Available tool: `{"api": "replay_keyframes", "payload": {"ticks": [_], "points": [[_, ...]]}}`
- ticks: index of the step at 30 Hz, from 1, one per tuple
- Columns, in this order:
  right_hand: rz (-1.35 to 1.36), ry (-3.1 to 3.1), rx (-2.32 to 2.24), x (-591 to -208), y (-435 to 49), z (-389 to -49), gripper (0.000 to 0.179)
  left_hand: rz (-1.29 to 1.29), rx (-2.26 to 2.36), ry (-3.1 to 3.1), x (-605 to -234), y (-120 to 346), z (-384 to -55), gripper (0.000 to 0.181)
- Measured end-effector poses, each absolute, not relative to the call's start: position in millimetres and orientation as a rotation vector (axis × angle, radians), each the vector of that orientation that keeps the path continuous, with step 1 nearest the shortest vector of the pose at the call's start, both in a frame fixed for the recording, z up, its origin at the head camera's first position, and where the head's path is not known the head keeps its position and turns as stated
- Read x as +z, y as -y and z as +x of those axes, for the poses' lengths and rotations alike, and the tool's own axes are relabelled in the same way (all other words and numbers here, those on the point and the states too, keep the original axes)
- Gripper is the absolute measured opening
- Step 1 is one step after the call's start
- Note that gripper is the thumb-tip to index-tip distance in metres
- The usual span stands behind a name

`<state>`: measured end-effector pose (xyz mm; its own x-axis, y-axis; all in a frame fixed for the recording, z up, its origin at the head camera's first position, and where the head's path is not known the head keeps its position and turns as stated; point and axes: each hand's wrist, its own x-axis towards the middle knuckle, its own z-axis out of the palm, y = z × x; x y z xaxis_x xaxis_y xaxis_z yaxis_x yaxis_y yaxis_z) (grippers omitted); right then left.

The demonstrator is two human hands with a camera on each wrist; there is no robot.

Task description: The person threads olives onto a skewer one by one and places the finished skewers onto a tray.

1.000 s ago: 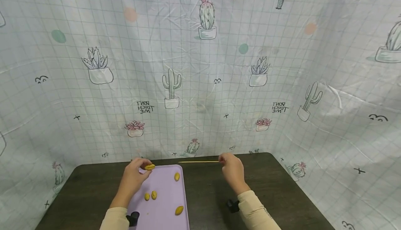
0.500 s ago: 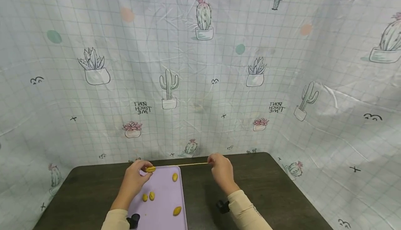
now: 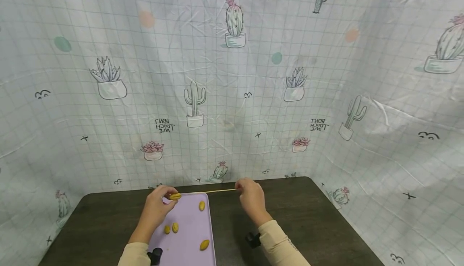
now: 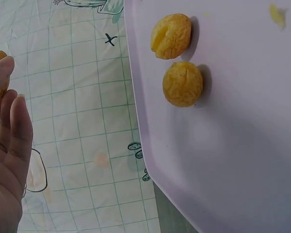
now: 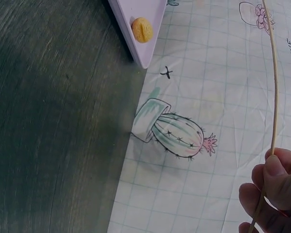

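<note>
Bright even light, soft shadows, edge distortion.

Right hand [image 3: 250,195] and skewer [image 3: 221,190] now nearer the held yellow piece [image 3: 175,196].

Lilac tray [image 3: 188,233]; yellow pieces [image 3: 204,244]; dark table [image 3: 311,217]; cactus-print backdrop [image 3: 232,76].

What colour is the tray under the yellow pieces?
The tray is pale lilac, plain with no pattern; the head view shows it best.
</note>
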<state>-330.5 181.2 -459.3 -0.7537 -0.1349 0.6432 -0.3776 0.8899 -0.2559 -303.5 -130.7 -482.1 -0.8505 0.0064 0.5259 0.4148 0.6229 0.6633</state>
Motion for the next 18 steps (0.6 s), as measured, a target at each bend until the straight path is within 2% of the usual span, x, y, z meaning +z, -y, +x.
{"api": "replay_keyframes", "payload": {"ticks": [18], "points": [[0.387, 2.421, 0.443, -461.1, -175.7, -327.8, 0.033, -0.388, -1.135, 2.382, -484.1, 122.0, -306.5, 0.029]]}}
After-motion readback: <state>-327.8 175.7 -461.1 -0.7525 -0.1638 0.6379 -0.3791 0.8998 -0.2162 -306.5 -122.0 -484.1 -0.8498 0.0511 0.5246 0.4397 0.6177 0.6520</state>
